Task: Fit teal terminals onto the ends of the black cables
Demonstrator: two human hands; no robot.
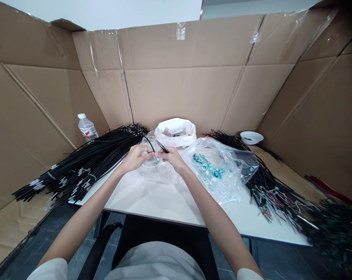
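Observation:
My left hand (138,156) is closed, its thumb and fingers pinching a black cable (149,142) close to its end. The cable arcs up and back toward the bundle on the left. My right hand (172,158) is wrapped round dark, slender tweezers (162,146), whose points face up and left. The fingertips of both hands meet at the cable's end, and whatever small part lies between them is too small to make out. Beneath the hands lies a clear plastic bag (158,173) on the white table (140,198).
Bundled black cables (100,155) cover the left side, with a water bottle (87,128) behind. A white bag (176,131) stands at the back. On the right are a clear bag of teal pieces (207,165), cables with coloured wires (269,186) and a white bowl (251,137). Cardboard walls (181,89) surround the table.

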